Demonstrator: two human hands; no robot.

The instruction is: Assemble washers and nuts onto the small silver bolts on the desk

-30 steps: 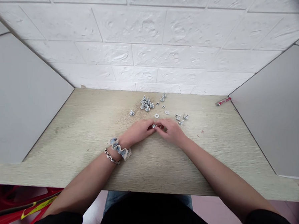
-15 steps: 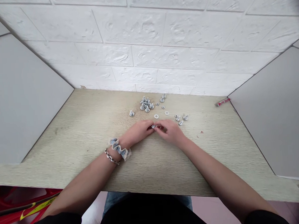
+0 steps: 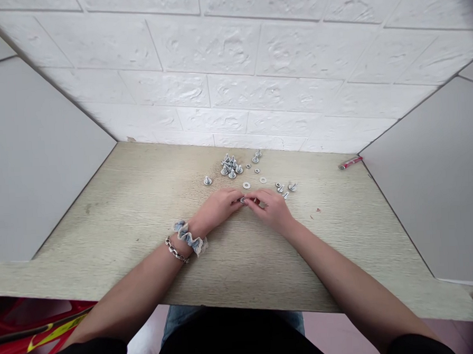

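My left hand and my right hand meet fingertip to fingertip low over the table. Pinched between them is a small metal bolt, mostly covered by the fingers; a round, nut-like end shows. Just beyond the hands lie two flat washers, one washer nearer and another washer to its right. Two loose nuts, among them a nut, rest farther back. Several bolts lie right of my right hand, which partly hides one.
A pile of bolts with washers sits toward the wall, with a single bolt left of it. A red cylindrical object lies by the right panel. The white brick-patterned wall closes off the back.
Both hands stay together at the same spot, with the fingers shifting slightly around the bolt. The right hand now covers more of a bolt beside it. The view has tilted a little.
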